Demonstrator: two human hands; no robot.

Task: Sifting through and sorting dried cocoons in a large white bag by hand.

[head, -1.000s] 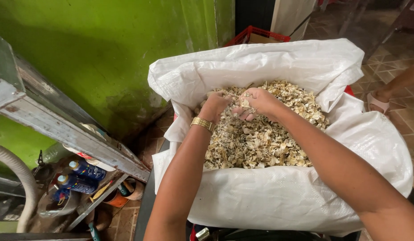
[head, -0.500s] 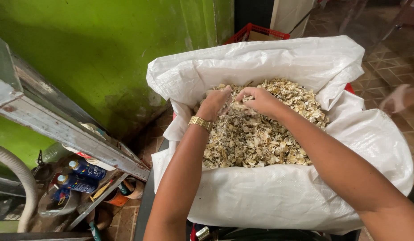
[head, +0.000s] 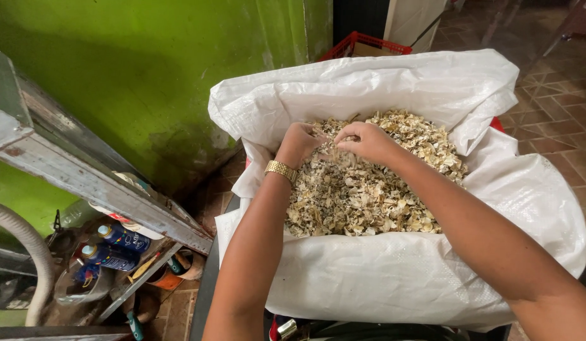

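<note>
Since a moment ago both hands have drawn closer together above the flakes [head: 368, 189], so the picking goes on at one spot. The left hand [head: 299, 142] is clenched; the right hand [head: 367, 140] seems to pinch some pale, dry flakes, which fill the white sack [head: 394, 278] just below the fingers.

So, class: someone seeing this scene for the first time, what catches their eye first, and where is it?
First the big white woven sack, open in the middle and heaped with pale dried flakes. Above the heap, the left hand and the right hand meet, pinching flakes. Behind, on the left, stands a bright green wall.
</note>
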